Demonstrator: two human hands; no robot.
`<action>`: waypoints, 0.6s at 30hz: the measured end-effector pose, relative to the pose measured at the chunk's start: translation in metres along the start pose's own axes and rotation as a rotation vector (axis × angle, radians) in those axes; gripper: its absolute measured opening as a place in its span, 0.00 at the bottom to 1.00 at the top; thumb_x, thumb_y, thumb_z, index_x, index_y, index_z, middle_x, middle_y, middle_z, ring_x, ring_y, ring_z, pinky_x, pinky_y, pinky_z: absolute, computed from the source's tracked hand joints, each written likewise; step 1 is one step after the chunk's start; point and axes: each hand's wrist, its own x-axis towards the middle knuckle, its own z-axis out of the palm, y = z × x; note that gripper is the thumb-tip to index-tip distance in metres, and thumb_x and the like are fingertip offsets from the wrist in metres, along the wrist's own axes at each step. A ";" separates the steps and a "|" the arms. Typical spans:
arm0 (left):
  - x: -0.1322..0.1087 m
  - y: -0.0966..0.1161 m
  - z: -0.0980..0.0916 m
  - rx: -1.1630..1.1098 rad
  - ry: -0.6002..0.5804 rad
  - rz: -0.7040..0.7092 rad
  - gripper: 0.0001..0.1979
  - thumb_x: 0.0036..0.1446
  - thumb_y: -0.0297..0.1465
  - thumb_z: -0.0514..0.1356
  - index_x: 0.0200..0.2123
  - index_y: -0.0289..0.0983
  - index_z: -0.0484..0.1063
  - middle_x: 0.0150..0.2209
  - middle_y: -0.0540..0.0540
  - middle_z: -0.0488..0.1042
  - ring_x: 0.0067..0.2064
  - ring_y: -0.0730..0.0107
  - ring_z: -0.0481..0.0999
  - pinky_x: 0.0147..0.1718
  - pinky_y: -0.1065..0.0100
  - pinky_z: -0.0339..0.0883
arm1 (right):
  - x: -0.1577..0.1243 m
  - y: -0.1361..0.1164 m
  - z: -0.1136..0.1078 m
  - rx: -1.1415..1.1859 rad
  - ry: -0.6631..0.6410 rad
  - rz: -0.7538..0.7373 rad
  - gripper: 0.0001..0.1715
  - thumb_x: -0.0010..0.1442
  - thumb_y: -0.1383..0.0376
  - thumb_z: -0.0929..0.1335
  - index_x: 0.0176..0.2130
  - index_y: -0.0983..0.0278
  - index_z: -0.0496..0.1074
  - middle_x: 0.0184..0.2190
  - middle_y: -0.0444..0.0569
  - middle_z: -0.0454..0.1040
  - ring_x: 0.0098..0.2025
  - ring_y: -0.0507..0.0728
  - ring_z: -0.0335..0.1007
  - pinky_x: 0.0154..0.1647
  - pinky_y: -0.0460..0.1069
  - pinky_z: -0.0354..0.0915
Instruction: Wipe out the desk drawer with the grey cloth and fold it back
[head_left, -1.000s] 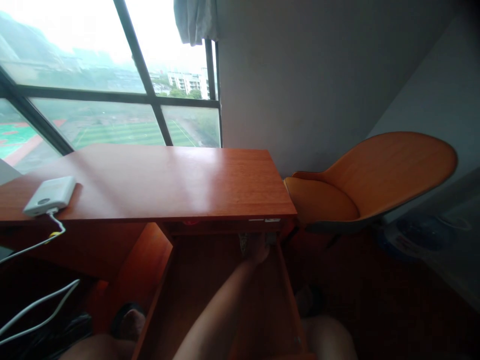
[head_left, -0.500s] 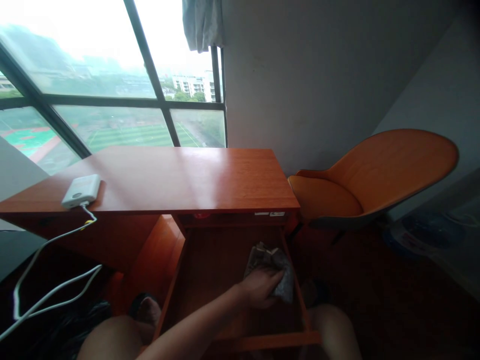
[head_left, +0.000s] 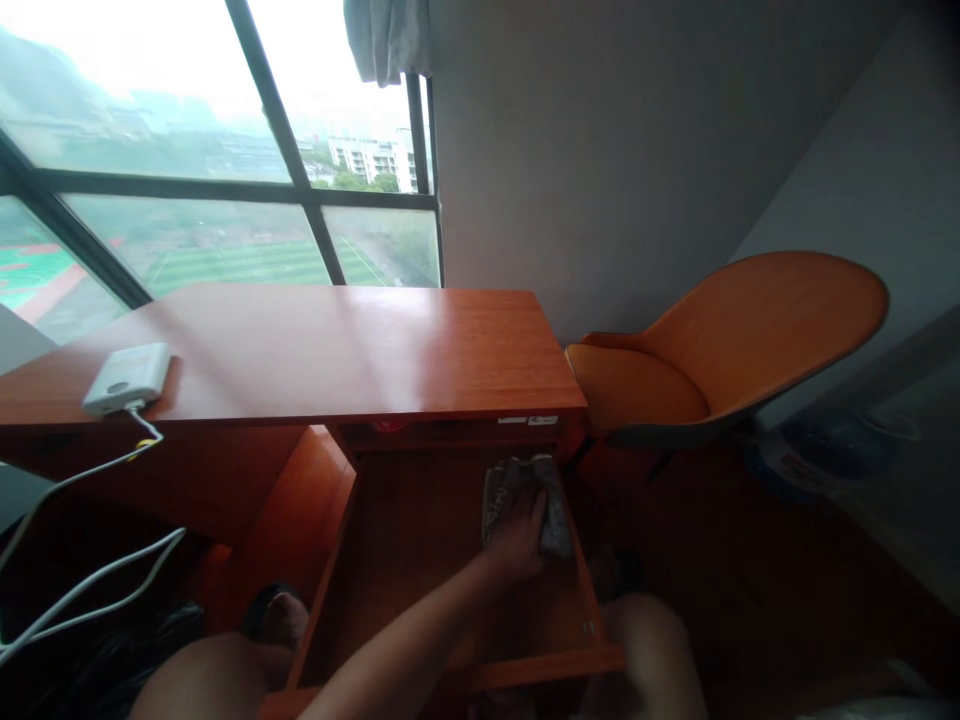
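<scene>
My left hand (head_left: pixel 517 535) reaches into the pulled-out wooden drawer (head_left: pixel 412 560) from the lower left. Bunched under its fingers is a grey cloth (head_left: pixel 555 510) with pale edges and some light lettering on its left part. Hand and cloth press down near the back right of the drawer, close to its right side wall. The palm side is hidden by the back of the hand. I do not see my right hand.
Above the drawer is the reddish-brown desk (head_left: pixel 360 350). A white box-shaped device (head_left: pixel 131 375) with a white cable (head_left: pixel 90 470) lies on its left end. An orange chair (head_left: pixel 780 340) stands at right. My knees (head_left: pixel 652 650) flank the drawer.
My left hand has pushed the cloth farther back inside the drawer, and the cloth lies flatter with lettering showing. The whole view has shifted slightly.
</scene>
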 end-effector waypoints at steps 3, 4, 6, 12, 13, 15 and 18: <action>0.023 -0.007 -0.002 -0.026 0.045 -0.071 0.52 0.40 0.33 0.60 0.65 0.36 0.34 0.67 0.37 0.45 0.67 0.49 0.43 0.63 0.50 0.36 | 0.020 -0.002 0.001 -0.011 0.030 0.006 0.15 0.58 0.58 0.65 0.44 0.61 0.68 0.42 0.48 0.72 0.39 0.52 0.70 0.36 0.50 0.70; 0.031 -0.010 -0.004 -0.029 0.058 -0.093 0.52 0.40 0.32 0.59 0.65 0.37 0.34 0.67 0.39 0.45 0.67 0.50 0.43 0.63 0.50 0.36 | 0.030 -0.009 -0.001 -0.020 0.046 0.009 0.15 0.58 0.57 0.65 0.43 0.61 0.68 0.41 0.48 0.72 0.39 0.52 0.70 0.35 0.50 0.70; 0.045 -0.016 -0.010 -0.021 0.078 -0.129 0.51 0.40 0.31 0.59 0.65 0.38 0.35 0.67 0.41 0.46 0.67 0.52 0.44 0.64 0.52 0.37 | 0.052 -0.025 -0.006 -0.047 0.091 0.019 0.14 0.57 0.56 0.66 0.42 0.60 0.69 0.38 0.47 0.73 0.38 0.52 0.70 0.33 0.49 0.70; 0.080 -0.040 -0.031 0.013 0.106 -0.167 0.42 0.42 0.29 0.59 0.62 0.38 0.49 0.62 0.39 0.58 0.62 0.51 0.56 0.61 0.54 0.46 | 0.087 -0.038 -0.015 -0.153 0.258 0.048 0.05 0.47 0.57 0.68 0.29 0.50 0.70 0.20 0.44 0.69 0.30 0.62 0.73 0.13 0.51 0.64; 0.084 -0.044 -0.033 0.009 0.109 -0.169 0.40 0.42 0.29 0.59 0.61 0.39 0.51 0.61 0.39 0.60 0.62 0.51 0.57 0.60 0.54 0.48 | 0.088 -0.035 -0.014 -0.168 0.279 0.051 0.04 0.45 0.57 0.67 0.27 0.48 0.69 0.18 0.43 0.67 0.29 0.63 0.74 0.11 0.50 0.61; 0.090 -0.050 -0.035 0.001 0.115 -0.169 0.37 0.44 0.29 0.59 0.59 0.40 0.53 0.60 0.40 0.62 0.61 0.51 0.59 0.58 0.54 0.52 | 0.089 -0.029 -0.012 -0.193 0.308 0.058 0.03 0.43 0.56 0.67 0.26 0.47 0.68 0.16 0.43 0.66 0.29 0.64 0.74 0.08 0.48 0.58; 0.094 -0.053 -0.034 -0.012 0.117 -0.159 0.34 0.46 0.29 0.59 0.58 0.40 0.54 0.57 0.40 0.64 0.59 0.51 0.62 0.56 0.55 0.56 | 0.089 -0.028 -0.013 -0.214 0.317 0.076 0.02 0.44 0.56 0.66 0.24 0.48 0.68 0.14 0.43 0.63 0.27 0.64 0.74 0.06 0.47 0.57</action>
